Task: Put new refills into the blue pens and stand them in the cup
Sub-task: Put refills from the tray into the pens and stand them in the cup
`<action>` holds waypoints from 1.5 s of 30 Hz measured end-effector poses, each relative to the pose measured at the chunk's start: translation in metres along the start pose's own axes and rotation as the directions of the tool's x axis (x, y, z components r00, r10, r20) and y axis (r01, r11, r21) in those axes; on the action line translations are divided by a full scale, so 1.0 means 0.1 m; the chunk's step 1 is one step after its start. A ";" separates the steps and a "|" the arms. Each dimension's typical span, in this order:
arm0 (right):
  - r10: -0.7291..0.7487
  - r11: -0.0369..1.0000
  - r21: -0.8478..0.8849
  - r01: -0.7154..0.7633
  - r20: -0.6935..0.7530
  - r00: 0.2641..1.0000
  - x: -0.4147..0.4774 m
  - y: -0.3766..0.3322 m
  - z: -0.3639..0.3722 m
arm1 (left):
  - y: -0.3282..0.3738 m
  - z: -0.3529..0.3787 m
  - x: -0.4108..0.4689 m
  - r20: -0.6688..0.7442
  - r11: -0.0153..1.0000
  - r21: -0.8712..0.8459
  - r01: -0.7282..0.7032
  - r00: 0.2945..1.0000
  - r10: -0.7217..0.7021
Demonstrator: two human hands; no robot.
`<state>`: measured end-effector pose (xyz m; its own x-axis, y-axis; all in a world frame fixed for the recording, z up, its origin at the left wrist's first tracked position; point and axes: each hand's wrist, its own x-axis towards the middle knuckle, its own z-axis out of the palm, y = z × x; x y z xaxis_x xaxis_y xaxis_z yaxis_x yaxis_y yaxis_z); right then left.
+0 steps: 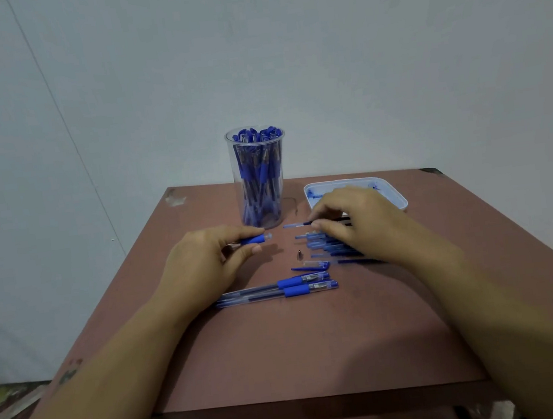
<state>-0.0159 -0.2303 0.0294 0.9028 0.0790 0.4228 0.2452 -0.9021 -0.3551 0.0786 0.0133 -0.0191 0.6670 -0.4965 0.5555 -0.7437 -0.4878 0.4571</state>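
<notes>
Head view: we look down on a brown table (318, 342). Nearest lie 2 assembled blue pens (277, 288), side by side. Just beyond them rest a loose cap (311, 267) and a small metal tip (298, 254). At left, our left hand (205, 262) curls its fingers round an open pen barrel (254, 239). Our right hand (355, 221) pinches 1 refill (295, 224) above a row of refills (320, 242). Farther back stands a clear cup (259, 176) full of pens, with a white tray (393, 192) to its right.

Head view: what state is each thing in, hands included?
cup: upright, full of blue pens.
left hand: grips pen barrel, tip end open.
right hand: pinches farthest refill.
metal tip: off, loose on table.
cap: off, lying flat.
two pens: lying side by side.
</notes>
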 end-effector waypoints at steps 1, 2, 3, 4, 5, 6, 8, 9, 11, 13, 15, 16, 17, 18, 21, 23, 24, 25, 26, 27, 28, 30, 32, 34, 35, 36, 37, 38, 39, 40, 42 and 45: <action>0.002 0.999 0.033 -0.001 -0.011 1.000 -0.02 0.01 0.04 | 0.00 0.00 0.00 0.003 1.000 -0.002 -0.004 1.000 0.004; 0.004 0.998 0.059 -0.003 -0.017 1.000 -0.04 0.01 0.07 | 0.01 0.00 0.00 0.005 1.000 -0.003 -0.006 1.000 0.006; 0.003 0.997 0.076 -0.002 -0.020 1.000 -0.05 0.02 0.10 | 0.00 0.00 0.00 0.005 1.000 -0.005 -0.005 1.000 0.005; 0.000 0.996 0.085 0.002 -0.022 1.000 -0.05 0.01 0.11 | 0.00 0.00 0.00 0.006 1.000 -0.008 -0.003 1.000 0.003; -0.003 0.996 0.091 0.005 -0.021 1.000 -0.06 0.00 0.13 | 0.00 0.00 0.00 0.006 1.000 -0.014 -0.001 1.000 0.001; -0.005 0.996 0.092 0.007 -0.017 1.000 -0.06 -0.01 0.14 | -0.01 0.00 0.00 0.005 1.000 -0.019 0.000 1.000 0.000; -0.011 0.996 0.091 0.012 -0.019 1.000 -0.06 -0.04 0.16 | -0.02 0.00 0.00 0.001 1.000 -0.023 -0.004 1.000 0.004; -0.013 0.996 0.089 0.015 -0.023 1.000 -0.06 -0.04 0.16 | -0.02 0.00 0.00 -0.001 1.000 -0.021 -0.007 1.000 0.007; -0.014 0.996 0.085 0.016 -0.024 1.000 -0.07 -0.06 0.18 | -0.02 -0.01 0.00 -0.001 1.000 -0.012 -0.010 1.000 0.010; -0.010 0.997 0.080 0.011 -0.017 1.000 -0.08 -0.08 0.18 | -0.02 -0.01 0.00 -0.002 1.000 -0.010 -0.007 1.000 0.007; -0.011 0.997 0.073 0.012 -0.015 1.000 -0.09 -0.11 0.19 | -0.02 -0.01 0.00 -0.009 1.000 -0.007 -0.001 1.000 0.001; -0.014 0.997 0.070 0.015 -0.017 1.000 -0.09 -0.12 0.19 | -0.02 -0.01 0.00 -0.010 1.000 -0.006 0.001 1.000 -0.001; -0.018 0.998 0.067 0.019 -0.018 1.000 -0.09 -0.13 0.19 | -0.02 -0.01 0.00 -0.008 1.000 -0.005 0.002 1.000 -0.002; -0.021 0.998 0.063 0.022 -0.015 1.000 -0.09 -0.15 0.19 | -0.01 -0.01 0.00 -0.006 1.000 -0.004 0.001 1.000 -0.001; -0.027 0.997 0.066 0.027 0.002 1.000 -0.09 -0.18 0.19 | -0.02 -0.01 -0.01 -0.002 1.000 0.011 -0.005 1.000 0.005; -0.028 0.995 0.098 0.026 0.022 0.999 -0.09 -0.18 0.18 | -0.03 -0.03 -0.02 0.018 1.000 0.025 -0.011 1.000 0.010; -0.032 0.994 0.109 0.028 0.030 0.999 -0.09 -0.17 0.18 | -0.02 -0.03 -0.02 0.034 0.999 0.029 -0.024 0.999 0.023; -0.038 0.993 0.113 0.034 0.034 0.999 -0.09 -0.16 0.18 | -0.02 -0.04 -0.02 0.051 0.999 0.028 -0.042 0.998 0.040; -0.046 0.993 0.110 0.042 0.035 0.998 -0.08 -0.16 0.18 | 0.00 -0.04 -0.02 0.067 0.998 0.021 -0.060 0.996 0.058; -0.060 0.993 0.101 0.057 0.032 0.998 -0.08 -0.15 0.19 | 0.01 -0.04 -0.03 0.082 0.997 0.014 -0.073 0.994 0.072; -0.078 0.994 0.085 0.075 0.028 0.997 -0.07 -0.16 0.21 | 0.03 -0.04 -0.03 0.092 0.996 0.010 -0.083 0.992 0.082; -0.116 0.992 0.044 0.114 0.043 0.992 -0.06 -0.17 0.24 | 0.04 -0.04 -0.03 0.096 0.996 0.013 -0.094 0.991 0.092; -0.146 0.989 -0.007 0.147 0.071 0.987 -0.05 -0.16 0.25 | 0.03 -0.04 -0.03 0.082 0.995 0.011 -0.099 0.992 0.098; -0.116 0.993 -0.026 0.117 0.054 0.992 -0.06 -0.13 0.23 | 0.03 -0.04 -0.02 0.063 0.995 0.000 -0.100 0.993 0.100; -0.088 0.996 -0.015 0.089 0.030 0.996 -0.07 -0.12 0.21 | 0.03 -0.04 -0.03 0.053 0.995 -0.002 -0.099 0.994 0.099; -0.071 0.997 -0.002 0.071 0.013 0.997 -0.08 -0.10 0.20 | 0.03 -0.04 -0.03 0.047 0.995 -0.001 -0.099 0.994 0.099; -0.069 0.998 0.005 0.069 0.006 0.998 -0.08 -0.09 0.19 | 0.03 -0.04 -0.03 0.046 0.995 0.002 -0.097 0.994 0.097; -0.077 0.997 0.005 0.077 0.007 0.997 -0.08 -0.09 0.19 | 0.03 -0.04 -0.03 0.049 0.995 0.008 -0.099 0.994 0.098; -0.086 0.996 0.007 0.086 0.014 0.996 -0.07 -0.10 0.20 | 0.03 -0.04 -0.03 0.053 0.994 0.019 -0.103 0.993 0.102; -0.089 0.996 0.015 0.088 0.026 0.996 -0.07 -0.12 0.21 | 0.02 -0.03 -0.03 0.058 0.993 0.031 -0.110 0.992 0.109; -0.095 0.995 0.033 0.093 0.049 0.994 -0.06 -0.15 0.22 | 0.01 -0.03 -0.02 0.066 0.992 0.039 -0.119 0.991 0.116; -0.092 0.995 0.040 0.091 0.018 0.996 -0.07 -0.14 0.18 | 0.01 -0.02 -0.02 0.060 0.993 0.018 -0.113 0.992 0.112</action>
<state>-0.0197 -0.2110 0.0166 0.8826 0.1692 0.4386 0.3405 -0.8734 -0.3481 0.0769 0.0155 -0.0181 0.5809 -0.5899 0.5608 -0.8136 -0.4413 0.3785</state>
